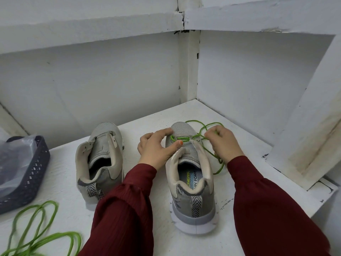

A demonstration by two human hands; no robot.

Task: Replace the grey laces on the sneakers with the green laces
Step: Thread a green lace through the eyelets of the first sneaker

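Observation:
Two grey sneakers stand heel-towards-me on a white shelf. The left sneaker [100,159] has no lace in it. On the right sneaker [191,174] a green lace [181,139] crosses the lowest eyelets, and its loose ends loop on the shelf to the right. My left hand [156,146] rests on that sneaker's left side, thumb pressing by the eyelets and fingers spread over the toe. My right hand [222,141] grips the green lace strands just right of the shoe. A second green lace [39,235] lies coiled at the lower left.
A dark perforated basket [32,179] holding a clear plastic bag sits at the left edge. White walls enclose the shelf behind and to the right, with a slanted white beam [304,126] close by on the right. The shelf's front right corner [324,189] drops off.

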